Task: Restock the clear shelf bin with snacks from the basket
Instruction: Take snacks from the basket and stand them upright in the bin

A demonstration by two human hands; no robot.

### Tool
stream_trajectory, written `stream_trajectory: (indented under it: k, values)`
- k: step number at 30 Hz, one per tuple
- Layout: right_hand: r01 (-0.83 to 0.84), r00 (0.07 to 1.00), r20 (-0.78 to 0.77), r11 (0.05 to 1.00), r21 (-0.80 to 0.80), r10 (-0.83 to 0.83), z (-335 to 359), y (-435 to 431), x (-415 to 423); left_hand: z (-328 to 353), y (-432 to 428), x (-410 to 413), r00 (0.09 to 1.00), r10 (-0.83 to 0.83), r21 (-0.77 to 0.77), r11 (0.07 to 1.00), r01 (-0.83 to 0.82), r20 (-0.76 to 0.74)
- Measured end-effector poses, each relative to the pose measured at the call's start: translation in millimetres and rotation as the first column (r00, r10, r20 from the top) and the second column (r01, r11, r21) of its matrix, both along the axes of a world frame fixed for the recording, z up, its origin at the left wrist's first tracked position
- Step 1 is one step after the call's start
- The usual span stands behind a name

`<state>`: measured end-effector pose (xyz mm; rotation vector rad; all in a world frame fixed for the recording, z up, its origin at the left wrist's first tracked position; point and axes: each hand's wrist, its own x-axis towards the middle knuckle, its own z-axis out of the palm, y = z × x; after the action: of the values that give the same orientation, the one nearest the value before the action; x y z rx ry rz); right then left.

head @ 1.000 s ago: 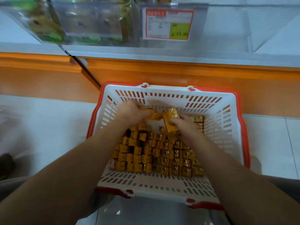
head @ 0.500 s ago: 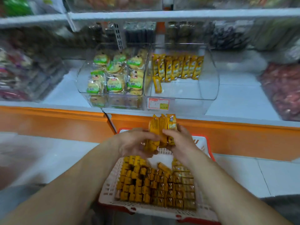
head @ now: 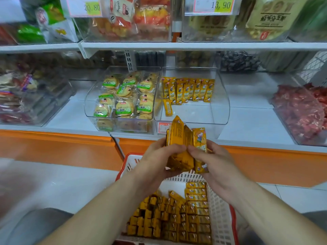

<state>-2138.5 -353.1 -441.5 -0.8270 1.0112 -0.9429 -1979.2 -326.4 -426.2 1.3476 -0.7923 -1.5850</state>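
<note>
Both hands hold one upright bundle of yellow snack packs (head: 184,138) above the basket. My left hand (head: 155,160) grips its left side and my right hand (head: 214,160) grips its right side. Below them the white basket with a red rim (head: 219,209) holds several rows of the same yellow packs (head: 177,216). Straight ahead on the shelf stands the clear bin (head: 219,112). A row of yellow packs (head: 189,90) stands at its back, one pack (head: 167,106) lies loose at its left, and its front floor is bare.
Left of that bin, a second clear bin (head: 88,106) is full of green-labelled round biscuits. A bin of red snacks (head: 300,114) sits at the right. An orange shelf front (head: 62,147) runs below, and an upper shelf (head: 194,45) carries bagged goods.
My hands lifted a bundle of yellow packs out of the basket and raised it toward the shelf. My view tilted up from the basket to the shelf bins.
</note>
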Motion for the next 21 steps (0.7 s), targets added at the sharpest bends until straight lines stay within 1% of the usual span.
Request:
stream_trajectory:
  k: [6,9,14,18,21]
  values:
    - [0.047,0.998,0.041,0.999,-0.018,-0.046,-2.7,-17.3,4.4,0.7,-15.6,10.2,0.996,0.005,0.022,1.0,-0.003,-0.084]
    - [0.055,0.997,0.056,0.998,-0.014,-0.054,-7.0,-21.7,6.4,-1.6,-22.1,14.4,0.997,0.028,0.051,0.998,-0.024,-0.074]
    - [0.0,0.999,-0.05,0.998,-0.059,-0.003,-14.7,-24.3,11.4,-8.0,-25.2,12.8,0.999,0.038,0.04,0.999,-0.038,-0.001]
    - [-0.043,0.988,-0.152,0.994,-0.098,0.028,-23.0,-24.7,16.8,-14.4,-24.8,6.9,0.991,0.135,-0.002,0.991,-0.135,0.01]
    - [-0.054,0.989,-0.141,0.993,-0.101,0.039,-23.0,-26.3,17.5,-14.2,-26.3,7.8,0.983,0.181,-0.025,0.983,-0.181,0.032]
